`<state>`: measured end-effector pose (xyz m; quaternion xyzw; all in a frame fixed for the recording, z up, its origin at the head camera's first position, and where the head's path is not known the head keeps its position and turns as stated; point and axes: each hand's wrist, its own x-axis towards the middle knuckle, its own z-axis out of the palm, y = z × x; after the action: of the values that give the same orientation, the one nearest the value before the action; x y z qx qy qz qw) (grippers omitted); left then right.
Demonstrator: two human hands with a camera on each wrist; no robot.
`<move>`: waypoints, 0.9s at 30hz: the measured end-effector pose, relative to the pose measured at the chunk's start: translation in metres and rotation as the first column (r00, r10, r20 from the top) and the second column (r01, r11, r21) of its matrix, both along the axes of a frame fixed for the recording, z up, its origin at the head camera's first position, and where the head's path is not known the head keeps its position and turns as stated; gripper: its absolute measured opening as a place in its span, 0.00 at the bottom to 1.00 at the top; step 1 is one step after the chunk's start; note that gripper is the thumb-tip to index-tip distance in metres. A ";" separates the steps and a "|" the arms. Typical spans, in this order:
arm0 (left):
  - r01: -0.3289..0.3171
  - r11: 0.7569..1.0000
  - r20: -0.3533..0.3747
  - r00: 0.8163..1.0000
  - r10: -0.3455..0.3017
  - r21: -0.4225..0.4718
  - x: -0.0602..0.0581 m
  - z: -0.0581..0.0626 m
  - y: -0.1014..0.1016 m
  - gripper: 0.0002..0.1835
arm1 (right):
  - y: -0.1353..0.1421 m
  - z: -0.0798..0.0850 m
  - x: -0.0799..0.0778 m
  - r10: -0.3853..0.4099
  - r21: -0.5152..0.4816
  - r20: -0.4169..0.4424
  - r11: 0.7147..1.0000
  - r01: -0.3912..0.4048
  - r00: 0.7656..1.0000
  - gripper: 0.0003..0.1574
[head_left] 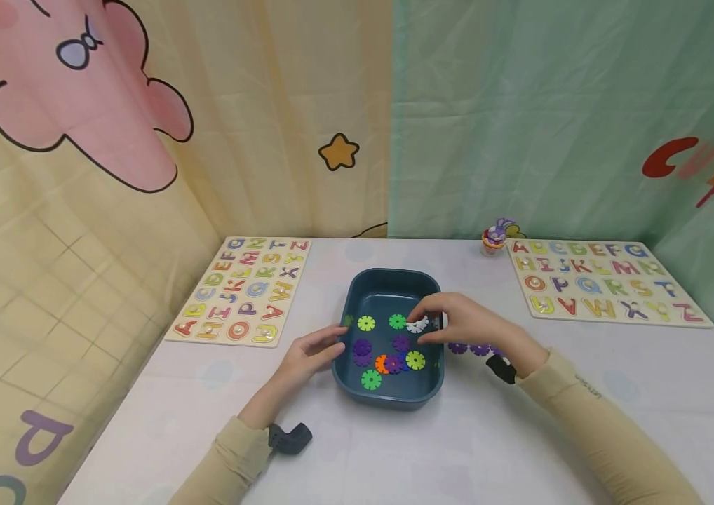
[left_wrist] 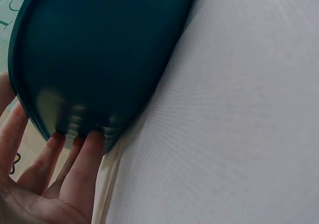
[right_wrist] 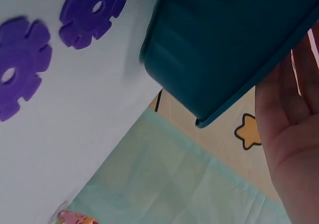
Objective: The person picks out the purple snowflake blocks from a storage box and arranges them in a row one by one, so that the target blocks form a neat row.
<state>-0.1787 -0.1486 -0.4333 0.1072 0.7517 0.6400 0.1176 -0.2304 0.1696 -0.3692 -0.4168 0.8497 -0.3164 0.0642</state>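
A dark teal plastic tub [head_left: 388, 403] stands on the table, with several notched plastic discs on its bottom. My left hand [head_left: 306, 358] is at the tub's left side; in the left wrist view its extended fingertips [left_wrist: 92, 139] touch the outer wall. My right hand [head_left: 464, 322] reaches over the right rim, thumb and fingers apart above the discs. Right by its fingertips lies a white disc [head_left: 419, 325], with a green disc [head_left: 398, 321] to its left and a purple disc [head_left: 402, 342] below. Yellow, orange, blue and more purple and green discs lie elsewhere inside.
Several purple discs [head_left: 480, 349] lie on the table right of the tub, partly behind the right wrist. Alphabet boards stand at the back left [head_left: 240, 291] and back right [head_left: 603, 282]. A small rabbit figure [head_left: 496, 236] sits near the back edge, before the curtains.
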 end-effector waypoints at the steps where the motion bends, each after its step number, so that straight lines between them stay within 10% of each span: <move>1: 0.001 1.000 0.001 1.000 -0.001 -0.001 0.000 0.000 0.000 0.26 | -0.004 0.000 -0.002 0.018 0.026 0.006 1.000 -0.018 1.000 0.21; 10: 0.000 1.000 -0.001 1.000 0.000 -0.012 0.000 0.000 0.000 0.25 | -0.033 -0.001 -0.022 0.142 0.186 0.104 0.970 -0.159 0.984 0.21; 27: 0.005 1.000 -0.001 1.000 -0.005 -0.008 -0.003 -0.003 -0.001 0.24 | -0.049 -0.010 -0.034 0.113 0.353 0.126 0.924 -0.151 0.986 0.19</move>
<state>-0.1813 -0.1497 -0.4366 0.1087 0.7542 0.6365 0.1191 -0.2640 0.1207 -0.3794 -0.4374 0.8588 -0.1710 0.2046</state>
